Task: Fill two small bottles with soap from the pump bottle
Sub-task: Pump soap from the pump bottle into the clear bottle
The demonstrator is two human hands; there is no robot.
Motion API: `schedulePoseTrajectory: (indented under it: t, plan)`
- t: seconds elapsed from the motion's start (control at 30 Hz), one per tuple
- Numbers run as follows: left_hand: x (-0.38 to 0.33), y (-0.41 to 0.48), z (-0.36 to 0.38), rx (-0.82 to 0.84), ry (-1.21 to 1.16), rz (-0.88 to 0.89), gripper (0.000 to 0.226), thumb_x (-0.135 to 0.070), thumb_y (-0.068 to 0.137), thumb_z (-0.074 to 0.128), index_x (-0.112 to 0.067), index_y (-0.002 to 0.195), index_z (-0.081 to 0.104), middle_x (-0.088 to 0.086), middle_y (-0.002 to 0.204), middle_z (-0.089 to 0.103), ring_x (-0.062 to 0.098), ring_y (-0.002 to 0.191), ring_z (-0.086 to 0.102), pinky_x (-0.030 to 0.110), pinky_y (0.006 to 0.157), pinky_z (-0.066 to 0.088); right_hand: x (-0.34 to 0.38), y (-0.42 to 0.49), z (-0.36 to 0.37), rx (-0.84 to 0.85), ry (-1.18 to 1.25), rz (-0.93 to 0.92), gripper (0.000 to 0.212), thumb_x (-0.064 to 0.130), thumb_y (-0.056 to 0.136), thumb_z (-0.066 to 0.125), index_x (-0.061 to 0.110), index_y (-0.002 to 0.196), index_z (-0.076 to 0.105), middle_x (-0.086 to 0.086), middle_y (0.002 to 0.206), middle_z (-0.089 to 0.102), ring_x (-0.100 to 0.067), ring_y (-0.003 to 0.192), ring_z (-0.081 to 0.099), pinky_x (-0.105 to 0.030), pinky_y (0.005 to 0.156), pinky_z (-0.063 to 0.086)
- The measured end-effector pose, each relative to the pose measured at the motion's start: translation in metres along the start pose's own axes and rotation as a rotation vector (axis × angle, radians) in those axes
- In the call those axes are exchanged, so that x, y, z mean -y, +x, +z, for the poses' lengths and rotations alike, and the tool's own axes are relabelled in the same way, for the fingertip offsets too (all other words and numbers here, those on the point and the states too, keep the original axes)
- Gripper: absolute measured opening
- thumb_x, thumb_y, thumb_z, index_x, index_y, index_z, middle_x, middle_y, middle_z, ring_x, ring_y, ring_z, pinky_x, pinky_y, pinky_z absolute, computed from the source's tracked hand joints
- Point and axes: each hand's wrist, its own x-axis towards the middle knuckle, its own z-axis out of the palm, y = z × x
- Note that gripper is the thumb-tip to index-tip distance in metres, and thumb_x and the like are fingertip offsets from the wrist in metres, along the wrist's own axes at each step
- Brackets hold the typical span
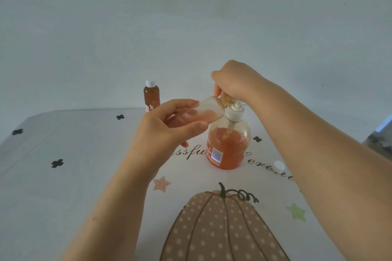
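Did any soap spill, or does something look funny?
No spill shows. A white cap lies loose on the tablecloth, and the left hand holds the small bottle tipped sideways at the nozzle of the pump bottle.

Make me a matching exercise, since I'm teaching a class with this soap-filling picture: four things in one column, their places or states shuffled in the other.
Things:
1. capped bottle
2. open bottle
3. pump bottle
4. loose cap

States:
A. tilted, held in the left hand
B. lying on the table beside the right forearm
C. standing at the back
D. under the right hand

Pairs: 1-C, 2-A, 3-D, 4-B
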Motion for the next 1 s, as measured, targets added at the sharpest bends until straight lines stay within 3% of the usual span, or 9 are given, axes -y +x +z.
schedulePoseTrajectory:
  t: [0.17, 0.37, 0.47, 0.6, 0.73, 1.0]
  plan:
    - [0.003, 0.003, -0.003, 0.003, 0.034, -0.016, 0.038, -0.013, 0.068, 0.086, -0.031, 0.1, 0.074, -0.005, 0.098, 0.075, 0.014, 0.07, 0.068, 0.03, 0.061, 0.055, -0.004, 0.004, 0.007, -0.012, 0.033, 0.035, 0.033, 0.012, 0.095, 0.046, 0.004, 0.1, 0.077, -0.012, 0.099, 0.077, -0.028, 0.079, 0.064, -0.036, 0.083, 0.053]
    - [0.002, 0.004, -0.005, 0.017, 0.05, -0.034, 0.038, -0.012, 0.068, 0.086, -0.032, 0.098, 0.074, -0.005, 0.095, 0.074, 0.012, 0.061, 0.065, 0.03, 0.065, 0.058, -0.004, 0.004, 0.01, -0.019, 0.064, 0.07, 0.032, 0.014, 0.092, 0.045, 0.008, 0.095, 0.077, -0.006, 0.092, 0.077, -0.028, 0.092, 0.071, -0.036, 0.088, 0.053]
    - [0.002, 0.003, -0.004, 0.013, 0.061, -0.032, 0.038, -0.015, 0.068, 0.087, -0.033, 0.098, 0.075, -0.006, 0.098, 0.074, 0.015, 0.062, 0.066, 0.035, 0.067, 0.058, -0.004, 0.002, 0.01, -0.014, 0.069, 0.068, 0.033, 0.013, 0.091, 0.045, 0.006, 0.097, 0.077, -0.008, 0.095, 0.077, -0.028, 0.085, 0.069, -0.036, 0.086, 0.053]
    - [-0.001, 0.001, -0.002, 0.0, 0.041, -0.005, 0.037, -0.016, 0.068, 0.086, -0.036, 0.097, 0.073, -0.008, 0.098, 0.074, 0.01, 0.063, 0.066, 0.027, 0.063, 0.056, 0.001, 0.001, 0.002, -0.024, 0.053, 0.046, 0.033, 0.012, 0.092, 0.046, 0.004, 0.101, 0.077, -0.01, 0.1, 0.077, -0.026, 0.077, 0.063, -0.035, 0.081, 0.052]
    - [-0.002, 0.0, -0.002, -0.002, 0.036, 0.01, 0.038, -0.017, 0.068, 0.086, -0.035, 0.099, 0.074, -0.007, 0.098, 0.074, 0.01, 0.067, 0.068, 0.026, 0.061, 0.055, 0.004, -0.002, -0.002, -0.038, 0.034, 0.031, 0.033, 0.015, 0.093, 0.046, 0.005, 0.099, 0.076, -0.008, 0.097, 0.078, -0.028, 0.087, 0.071, -0.036, 0.087, 0.053]
    - [0.001, 0.001, -0.003, 0.009, 0.062, -0.009, 0.038, -0.015, 0.069, 0.086, -0.036, 0.097, 0.073, -0.009, 0.097, 0.074, 0.009, 0.063, 0.068, 0.024, 0.061, 0.056, -0.002, 0.002, 0.006, -0.01, 0.035, 0.049, 0.033, 0.015, 0.094, 0.047, 0.013, 0.073, 0.073, -0.009, 0.091, 0.077, -0.032, 0.089, 0.071, -0.039, 0.087, 0.054]
